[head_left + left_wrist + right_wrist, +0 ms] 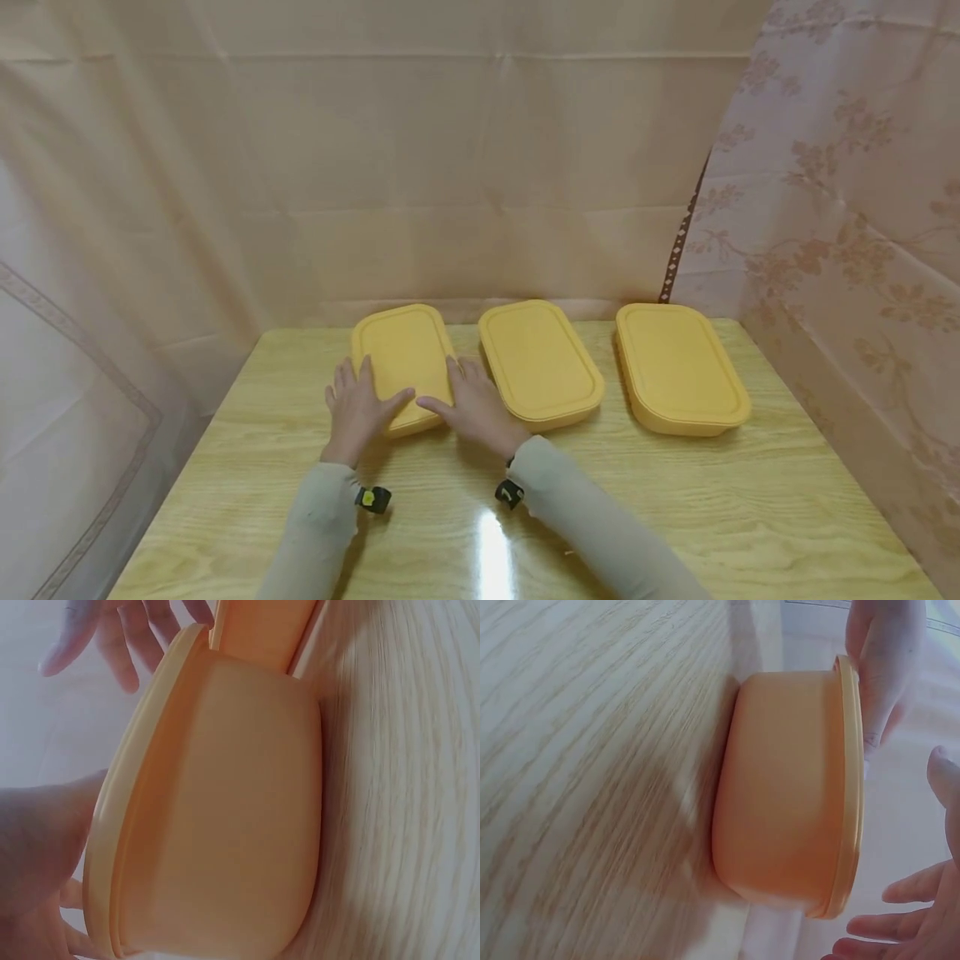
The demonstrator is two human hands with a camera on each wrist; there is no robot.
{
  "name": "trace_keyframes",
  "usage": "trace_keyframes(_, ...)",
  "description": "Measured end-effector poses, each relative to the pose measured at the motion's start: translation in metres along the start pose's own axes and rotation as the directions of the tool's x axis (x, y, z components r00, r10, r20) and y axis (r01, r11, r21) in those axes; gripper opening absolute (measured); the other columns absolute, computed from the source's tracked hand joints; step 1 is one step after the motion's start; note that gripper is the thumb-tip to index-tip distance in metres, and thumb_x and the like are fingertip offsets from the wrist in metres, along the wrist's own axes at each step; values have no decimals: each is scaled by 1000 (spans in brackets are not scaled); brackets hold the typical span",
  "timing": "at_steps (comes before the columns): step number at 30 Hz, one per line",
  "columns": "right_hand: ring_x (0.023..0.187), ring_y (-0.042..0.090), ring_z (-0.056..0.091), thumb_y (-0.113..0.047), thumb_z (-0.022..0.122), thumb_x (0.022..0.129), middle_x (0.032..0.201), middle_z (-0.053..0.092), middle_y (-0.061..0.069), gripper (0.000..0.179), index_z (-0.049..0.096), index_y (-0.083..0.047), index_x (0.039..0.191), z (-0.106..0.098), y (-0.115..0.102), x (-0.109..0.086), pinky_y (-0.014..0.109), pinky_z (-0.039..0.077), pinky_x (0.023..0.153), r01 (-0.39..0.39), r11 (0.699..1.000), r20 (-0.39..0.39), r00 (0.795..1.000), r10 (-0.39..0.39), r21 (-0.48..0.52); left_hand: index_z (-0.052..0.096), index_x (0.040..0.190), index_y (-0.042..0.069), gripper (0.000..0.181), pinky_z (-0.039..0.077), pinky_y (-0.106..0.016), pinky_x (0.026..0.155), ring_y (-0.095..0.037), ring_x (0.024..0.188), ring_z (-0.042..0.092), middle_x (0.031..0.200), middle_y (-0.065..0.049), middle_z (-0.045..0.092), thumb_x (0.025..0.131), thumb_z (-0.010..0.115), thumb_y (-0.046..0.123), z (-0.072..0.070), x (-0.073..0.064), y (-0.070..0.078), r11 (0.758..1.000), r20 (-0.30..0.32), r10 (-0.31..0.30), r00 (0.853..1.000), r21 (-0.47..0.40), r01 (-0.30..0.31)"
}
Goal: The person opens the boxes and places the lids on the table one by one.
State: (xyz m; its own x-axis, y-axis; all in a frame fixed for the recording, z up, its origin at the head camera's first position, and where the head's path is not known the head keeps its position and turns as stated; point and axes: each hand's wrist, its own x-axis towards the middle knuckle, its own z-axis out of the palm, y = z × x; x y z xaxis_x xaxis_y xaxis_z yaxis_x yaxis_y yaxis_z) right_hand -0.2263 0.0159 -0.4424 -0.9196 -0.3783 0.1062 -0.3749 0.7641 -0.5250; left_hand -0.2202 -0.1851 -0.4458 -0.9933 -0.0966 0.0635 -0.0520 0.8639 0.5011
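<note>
Three yellow lidded boxes with rounded corners sit in a row on the table. Both hands are at the left box (405, 350). The left hand (356, 412) lies along its left side, fingers spread and thumb over the near end of the lid. On the opposite side, the right hand (480, 412) has extended fingers by the lid's right edge, its thumb pointing inward. In the left wrist view, the left hand (37, 862) is right at the lid's rim. The right wrist view shows the right hand's spread fingers (907, 922) apart from the box wall (787, 787).
The middle box (536, 358) stands close beside the right hand. Farther right is another box (682, 367). Beige cloth (465, 167) hangs behind the wood-grain table (420, 542), and a floral cloth (862, 250) hangs on the right.
</note>
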Motion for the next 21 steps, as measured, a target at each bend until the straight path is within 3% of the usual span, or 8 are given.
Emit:
trace_keyframes(14,143,44,29,-58,51,94,156,26,29,88,22,1,153,10,0,-3,55,29,116,-81,992,25,997,79,97,10,152,-9,110,12,-69,114,-51,146,7,157,-36,6,84,68,56,-2,1,-12,997,12,-65,998,-47,65)
trace_keyframes(21,139,42,38,-51,55,95,152,32,28,88,20,6,152,17,3,-4,52,35,113,-111,983,-5,994,113,147,7,151,-11,113,25,-65,112,-53,138,26,152,-37,23,85,65,60,0,-1,-18,987,61,-112,992,-112,119)
